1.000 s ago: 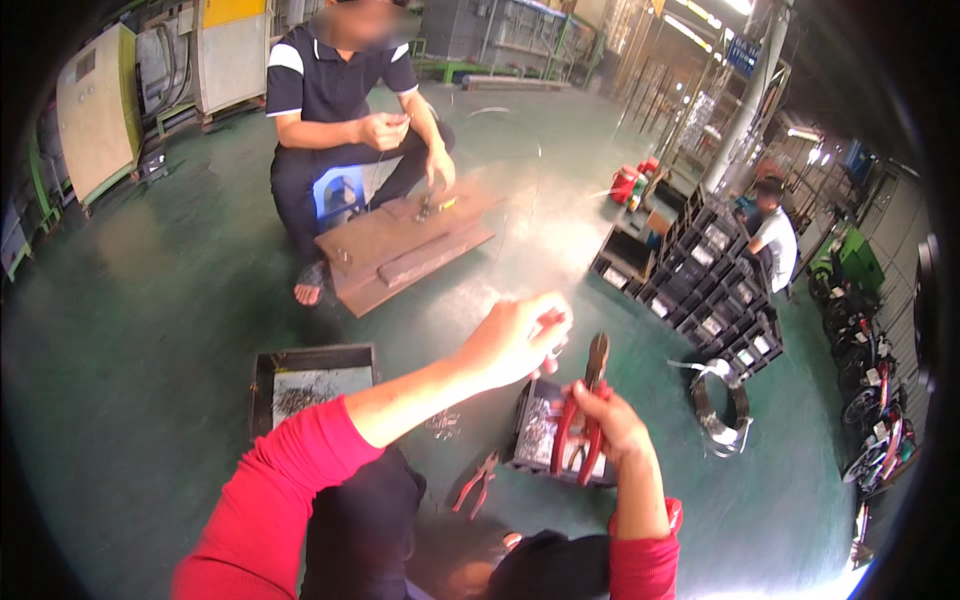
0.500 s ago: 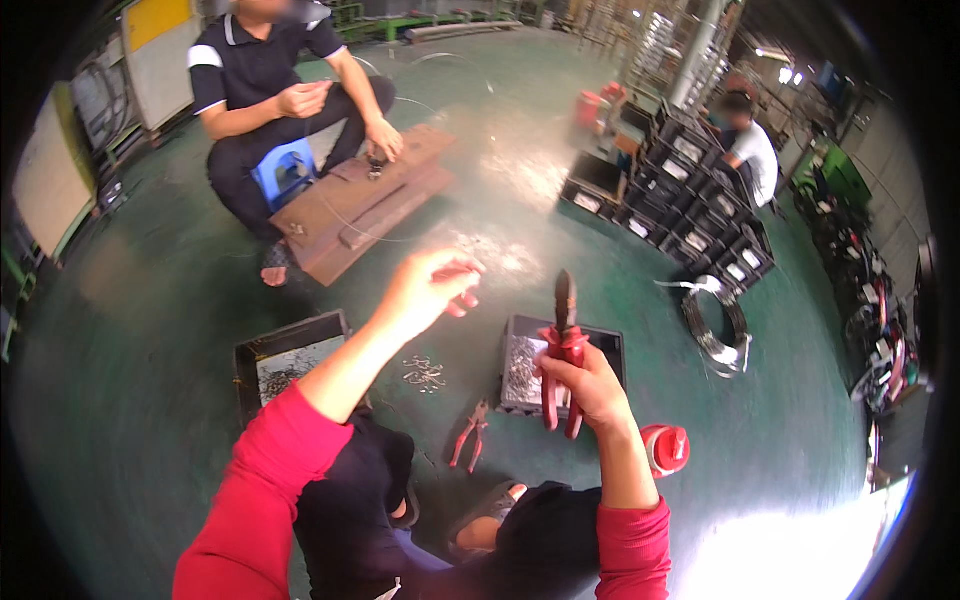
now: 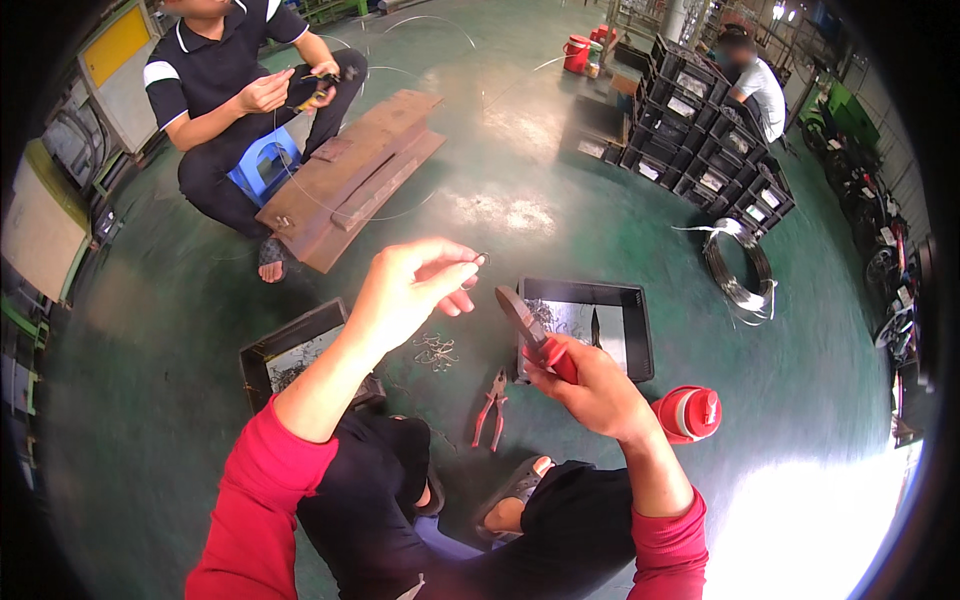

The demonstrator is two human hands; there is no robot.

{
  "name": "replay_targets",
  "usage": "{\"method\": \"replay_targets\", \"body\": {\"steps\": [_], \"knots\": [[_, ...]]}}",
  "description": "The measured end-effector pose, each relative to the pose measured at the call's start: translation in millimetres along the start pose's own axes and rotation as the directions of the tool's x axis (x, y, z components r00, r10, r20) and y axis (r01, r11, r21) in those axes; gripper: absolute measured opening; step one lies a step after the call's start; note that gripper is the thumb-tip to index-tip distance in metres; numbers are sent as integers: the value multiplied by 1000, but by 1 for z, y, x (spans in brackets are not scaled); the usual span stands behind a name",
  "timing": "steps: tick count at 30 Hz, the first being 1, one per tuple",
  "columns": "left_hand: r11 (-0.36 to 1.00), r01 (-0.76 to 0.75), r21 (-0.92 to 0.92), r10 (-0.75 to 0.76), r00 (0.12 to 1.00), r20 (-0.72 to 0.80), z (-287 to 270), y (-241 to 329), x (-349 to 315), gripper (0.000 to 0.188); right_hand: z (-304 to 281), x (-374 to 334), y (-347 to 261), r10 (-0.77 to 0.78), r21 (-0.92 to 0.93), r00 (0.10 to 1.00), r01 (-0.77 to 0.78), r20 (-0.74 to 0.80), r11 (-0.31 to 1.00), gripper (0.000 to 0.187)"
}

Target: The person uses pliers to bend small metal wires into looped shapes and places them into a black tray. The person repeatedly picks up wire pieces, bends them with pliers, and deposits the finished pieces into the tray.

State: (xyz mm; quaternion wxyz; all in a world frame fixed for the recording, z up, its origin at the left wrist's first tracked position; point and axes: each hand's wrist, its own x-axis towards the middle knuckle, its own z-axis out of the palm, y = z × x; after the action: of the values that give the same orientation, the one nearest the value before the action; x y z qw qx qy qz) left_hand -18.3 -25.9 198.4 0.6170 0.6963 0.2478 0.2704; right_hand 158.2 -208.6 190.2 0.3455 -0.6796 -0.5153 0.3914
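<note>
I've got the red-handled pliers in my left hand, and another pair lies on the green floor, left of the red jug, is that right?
Not quite: the head view shows the red-handled pliers in your right hand. Another pair does lie on the green floor, left of the red jug.

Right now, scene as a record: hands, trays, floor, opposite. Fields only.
Left hand: pinching small metal piece
Right hand: holding red-handled pliers
Trays: left black tray, right black tray, both containing small pieces
Floor: loose wire pieces, second pliers, red jug, wire coil
Opposite: seated co-worker
</note>
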Motion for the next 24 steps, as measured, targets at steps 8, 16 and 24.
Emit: {"method": "replay_targets", "body": {"steps": [8,16,24], "knots": [[999,-4,-35,4,1000,8,6,4,-2,19,0,2,-4,3,103,1000,-3,-5,995,36],[937,124,-328,-101,991,89,0,2,-2,18,1,0,-15,86,61,996,-87,19,994,35],[922,132,-364,-118,991,62,-3,-4,1,16,3,0,-13,45,133,999,-48,22,990,35]]}}
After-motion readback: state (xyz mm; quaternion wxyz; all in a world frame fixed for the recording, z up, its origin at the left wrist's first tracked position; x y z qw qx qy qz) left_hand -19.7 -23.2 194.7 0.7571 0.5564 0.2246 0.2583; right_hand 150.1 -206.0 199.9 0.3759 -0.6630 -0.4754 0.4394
